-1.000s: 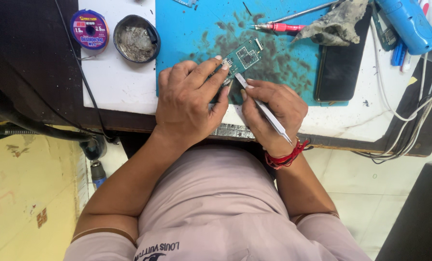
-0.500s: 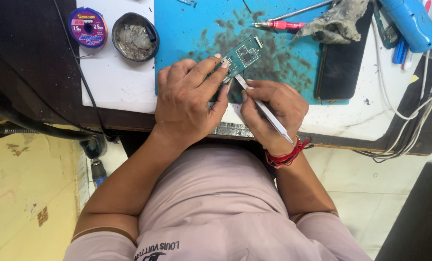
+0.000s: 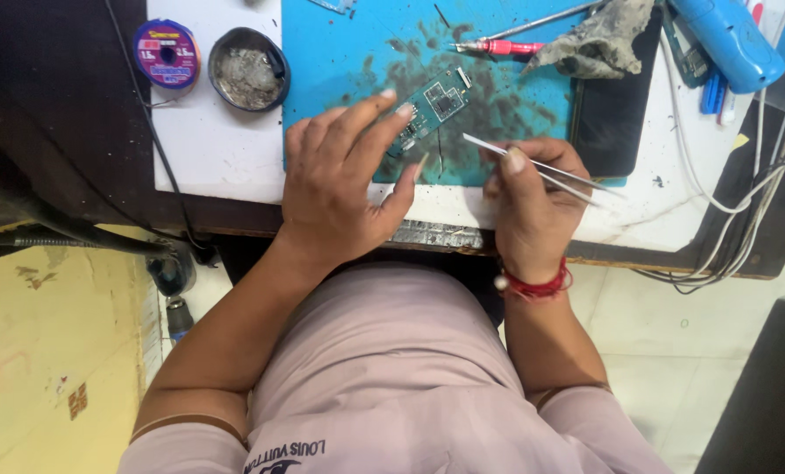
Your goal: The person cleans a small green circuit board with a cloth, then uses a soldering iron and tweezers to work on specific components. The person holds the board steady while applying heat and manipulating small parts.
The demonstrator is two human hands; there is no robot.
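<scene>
A small green circuit board (image 3: 434, 107) lies on a stained blue work mat (image 3: 340, 61). My left hand (image 3: 344, 184) rests on the mat's near edge, its fingertips pressing the board's left end. My right hand (image 3: 533, 197) holds thin metal tweezers (image 3: 541, 168). Their tips point left and hover just right of the board, a short way off it. A red thread bracelet circles my right wrist.
On the white bench top sit a purple solder spool (image 3: 166, 53), a round black tin of grey residue (image 3: 248, 68), a red-handled tool (image 3: 498, 46), a dirty rag (image 3: 598, 39), a blue tool (image 3: 730, 39), a black slab (image 3: 612, 123) and white cables (image 3: 761, 202).
My right hand has drawn the tweezers back to the right, away from the board. My left fingers stay on the board.
</scene>
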